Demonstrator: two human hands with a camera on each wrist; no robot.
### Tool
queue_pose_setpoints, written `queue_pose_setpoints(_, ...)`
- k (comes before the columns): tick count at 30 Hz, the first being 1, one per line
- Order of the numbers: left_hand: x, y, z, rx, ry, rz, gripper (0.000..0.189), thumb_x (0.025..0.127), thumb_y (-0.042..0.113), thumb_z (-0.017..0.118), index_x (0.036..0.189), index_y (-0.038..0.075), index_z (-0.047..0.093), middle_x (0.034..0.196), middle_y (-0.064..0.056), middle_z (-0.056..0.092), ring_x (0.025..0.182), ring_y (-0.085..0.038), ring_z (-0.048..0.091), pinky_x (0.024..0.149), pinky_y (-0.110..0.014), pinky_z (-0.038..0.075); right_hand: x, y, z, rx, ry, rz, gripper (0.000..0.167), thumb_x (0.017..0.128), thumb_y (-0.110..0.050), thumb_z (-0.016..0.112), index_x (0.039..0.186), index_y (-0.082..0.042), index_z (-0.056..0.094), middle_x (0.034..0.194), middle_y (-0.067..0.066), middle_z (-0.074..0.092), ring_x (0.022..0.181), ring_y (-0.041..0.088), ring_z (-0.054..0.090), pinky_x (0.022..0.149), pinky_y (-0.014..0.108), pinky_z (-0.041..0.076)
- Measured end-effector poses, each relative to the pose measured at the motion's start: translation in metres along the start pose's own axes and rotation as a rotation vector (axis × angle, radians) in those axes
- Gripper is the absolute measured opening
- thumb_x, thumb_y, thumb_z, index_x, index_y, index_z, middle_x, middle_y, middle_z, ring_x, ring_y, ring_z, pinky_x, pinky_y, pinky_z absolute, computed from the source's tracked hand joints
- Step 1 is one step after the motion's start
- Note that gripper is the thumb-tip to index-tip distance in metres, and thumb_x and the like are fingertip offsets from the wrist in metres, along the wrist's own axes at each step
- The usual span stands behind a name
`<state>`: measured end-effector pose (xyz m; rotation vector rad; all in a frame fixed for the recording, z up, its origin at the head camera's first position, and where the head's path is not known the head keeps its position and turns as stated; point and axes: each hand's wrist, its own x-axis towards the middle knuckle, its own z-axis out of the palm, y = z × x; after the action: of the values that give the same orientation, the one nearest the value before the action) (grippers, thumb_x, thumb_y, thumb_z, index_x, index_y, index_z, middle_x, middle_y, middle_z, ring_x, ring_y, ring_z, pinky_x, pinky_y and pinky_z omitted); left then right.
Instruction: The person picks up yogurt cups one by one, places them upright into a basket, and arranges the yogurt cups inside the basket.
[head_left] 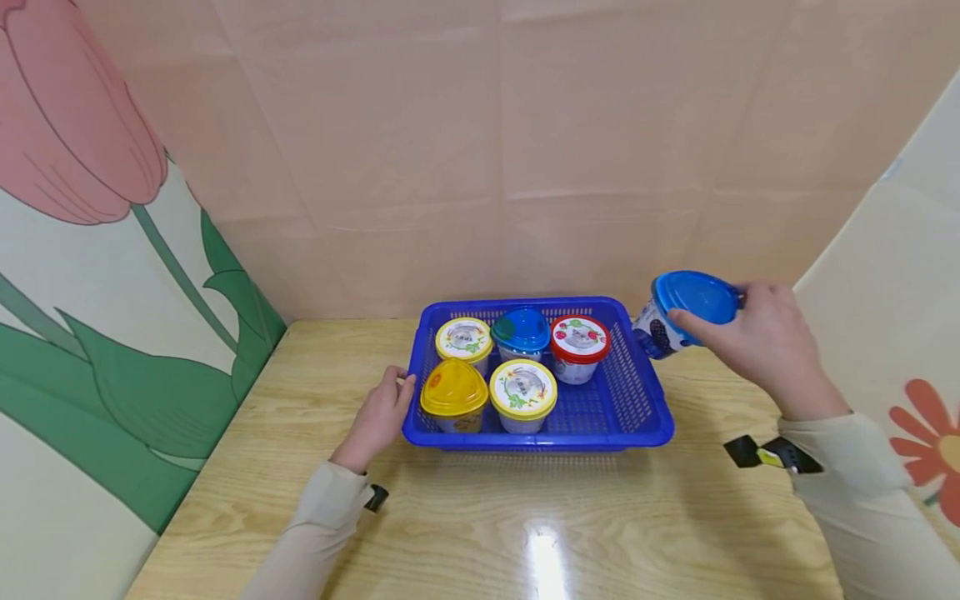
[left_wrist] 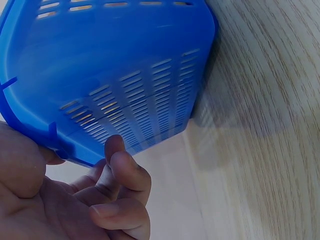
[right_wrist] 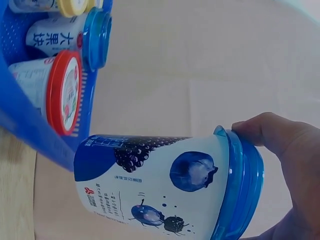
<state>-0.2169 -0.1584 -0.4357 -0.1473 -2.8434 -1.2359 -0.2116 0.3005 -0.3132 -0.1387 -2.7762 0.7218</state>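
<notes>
My right hand [head_left: 772, 346] grips a blue-lidded yogurt cup [right_wrist: 155, 185] by its lid and holds it tilted in the air, just right of the blue basket [head_left: 645, 392]. Blueberries and a blackberry are printed on the cup's side. At the basket's left end, my left hand [head_left: 381, 417] holds the rim between thumb and fingers, the fingers curled under it in the left wrist view. Inside stand several cups: two with flat yellow lids [head_left: 523, 388], one with a domed yellow lid [head_left: 454, 388], one blue-lidded [head_left: 521, 330] and one red-lidded [head_left: 580, 337].
The basket sits on a wood-grain table [head_left: 480, 517], close to the pink cloth backdrop [head_left: 495, 167] behind it. Flower-printed sheets [head_left: 150, 333] border the left and right sides. Inside the basket, its right end shows bare perforated floor.
</notes>
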Motion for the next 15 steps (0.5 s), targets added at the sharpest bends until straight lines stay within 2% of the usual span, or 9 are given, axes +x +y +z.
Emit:
queue_pose_setpoints(8,-0.0015,0.0009,-0.0006,-0.003,0.002,0.0,0.034,0.11,0.029,0.038,0.123,-0.001,0.048,0.087,-0.01,0.065,0.067,-0.018,0.056,0.057,-0.031,0.046,0.0014,-0.0074,-0.0013,0.012,-0.067,-0.065,0.095,0.087,-0.065,0.064,0.133,0.016,0.045,0.12,0.039,0.051,0.099,0.052,0.055,0.063,0.053,0.055)
queue_pose_setpoints(15,-0.0003,0.0009,-0.0001,-0.006,0.011,-0.002,0.034,0.11,0.028,0.038,0.124,-0.001,0.049,0.089,-0.011,0.066,0.068,-0.018,0.058,0.058,-0.03,0.047,0.0057,-0.0098,-0.0006,0.004,-0.166,-0.15,0.088,0.089,-0.058,0.066,0.131,0.017,0.049,0.117,0.037,0.057,0.1,0.047,0.057,0.073,0.056,0.053)
